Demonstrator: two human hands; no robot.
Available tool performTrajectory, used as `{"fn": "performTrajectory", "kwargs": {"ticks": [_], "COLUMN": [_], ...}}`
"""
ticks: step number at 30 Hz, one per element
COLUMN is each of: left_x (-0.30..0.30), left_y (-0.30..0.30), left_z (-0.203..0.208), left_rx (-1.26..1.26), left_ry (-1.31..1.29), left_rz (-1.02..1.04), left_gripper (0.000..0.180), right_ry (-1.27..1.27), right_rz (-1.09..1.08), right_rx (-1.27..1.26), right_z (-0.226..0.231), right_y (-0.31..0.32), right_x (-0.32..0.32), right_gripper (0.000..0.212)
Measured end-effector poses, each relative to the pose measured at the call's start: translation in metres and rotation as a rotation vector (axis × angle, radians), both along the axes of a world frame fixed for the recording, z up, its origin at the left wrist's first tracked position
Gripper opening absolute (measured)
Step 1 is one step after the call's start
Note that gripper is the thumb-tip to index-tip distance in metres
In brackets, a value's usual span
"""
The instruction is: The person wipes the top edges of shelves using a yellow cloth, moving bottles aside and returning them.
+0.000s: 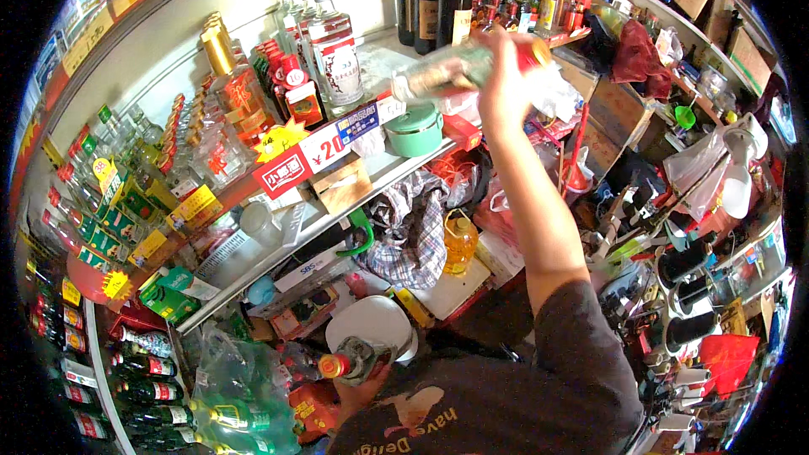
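My right arm reaches up and across to the shelf. In my right hand (506, 76) is a clear glass bottle (447, 72), lying nearly level and smeared by motion, with red near its right end. The bottle is above the shelf's front edge, beside a label-covered clear bottle (340, 63). Low down, close to my body, my left hand (361, 389) is wrapped round another clear glass bottle (362, 355), tilted so its red and gold cap (334, 365) points left. Part of that hand is hidden by my dark shirt.
Rows of bottles fill the shelf (375, 175) on the left, with three dark wine bottles (428, 4) at the back. Below sit a green lidded pot (413, 131), a jug of yellow oil (459, 244) and a white round stool-like top (368, 324). Clutter crowds the right side.
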State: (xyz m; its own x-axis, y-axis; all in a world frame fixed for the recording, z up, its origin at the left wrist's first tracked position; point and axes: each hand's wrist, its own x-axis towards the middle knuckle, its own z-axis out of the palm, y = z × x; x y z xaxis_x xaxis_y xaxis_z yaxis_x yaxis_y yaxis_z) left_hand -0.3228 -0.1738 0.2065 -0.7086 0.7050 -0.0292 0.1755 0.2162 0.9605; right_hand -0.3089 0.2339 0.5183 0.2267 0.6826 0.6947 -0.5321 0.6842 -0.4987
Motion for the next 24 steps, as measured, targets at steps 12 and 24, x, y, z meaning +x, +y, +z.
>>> {"fn": "performTrajectory", "kwargs": {"ticks": [12,24], "left_x": [0.003,0.014], "left_y": [0.062,0.099], "left_z": [0.020,0.031], "left_rx": [-0.259,-0.366], "left_ry": [-0.198,-0.277], "left_rz": [0.258,0.422], "left_gripper": [0.060,0.061], "right_ry": [-0.641,-0.894], "right_rz": [0.098,0.233], "right_rx": [0.047,0.086], "right_z": [0.039,0.049], "right_y": [0.165,0.191], "right_x": [-0.231,-0.348], "right_gripper": [0.038,0.041]}}
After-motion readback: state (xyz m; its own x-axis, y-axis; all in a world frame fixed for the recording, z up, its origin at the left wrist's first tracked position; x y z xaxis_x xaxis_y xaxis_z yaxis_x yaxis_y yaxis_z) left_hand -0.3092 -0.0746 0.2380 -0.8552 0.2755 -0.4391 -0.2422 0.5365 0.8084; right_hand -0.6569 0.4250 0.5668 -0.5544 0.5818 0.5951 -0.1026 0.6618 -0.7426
